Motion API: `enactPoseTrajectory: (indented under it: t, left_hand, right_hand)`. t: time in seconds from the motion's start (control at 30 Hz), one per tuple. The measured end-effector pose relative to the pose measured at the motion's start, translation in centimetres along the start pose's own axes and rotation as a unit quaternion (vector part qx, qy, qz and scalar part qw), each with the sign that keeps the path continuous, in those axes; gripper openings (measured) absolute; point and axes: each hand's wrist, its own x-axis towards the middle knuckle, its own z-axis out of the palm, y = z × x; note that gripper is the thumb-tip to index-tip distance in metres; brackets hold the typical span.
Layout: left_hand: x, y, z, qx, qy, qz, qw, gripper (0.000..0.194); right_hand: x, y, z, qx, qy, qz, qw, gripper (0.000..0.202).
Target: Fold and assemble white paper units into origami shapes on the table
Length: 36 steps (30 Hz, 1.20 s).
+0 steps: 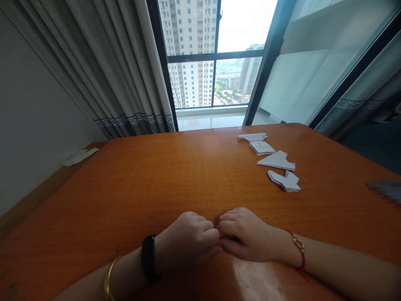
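My left hand (191,238), with a black band and a gold bangle on its arm, rests curled on the orange-brown wooden table (175,175) near the front. Touching its fingertips from the right is my right hand (244,234), a red cord bracelet round its wrist, its fingers bent. No object shows in either hand; the inner sides of the fingers are hidden. Beyond the right hand lie folded white papers: a two-armed one (283,182), a pointed one (277,160), a squarish one (262,147) and a long flat one (252,136).
A pale paper (80,156) lies beyond the table's left edge. At the far right is a blurred, pixelated grey item (387,190). Grey curtains (125,75) hang behind the table on the left, beside a large window (216,56).
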Motion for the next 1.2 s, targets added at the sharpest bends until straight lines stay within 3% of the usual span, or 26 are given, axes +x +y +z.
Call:
enactPoseTrajectory:
  t: [1.2]
  left_hand:
    - [-0.11,-0.08,0.26,-0.006,0.002,-0.005,1.000,0.025]
  right_hand:
    - [0.06,-0.04,0.01,0.006,0.002,0.003,1.000,0.016]
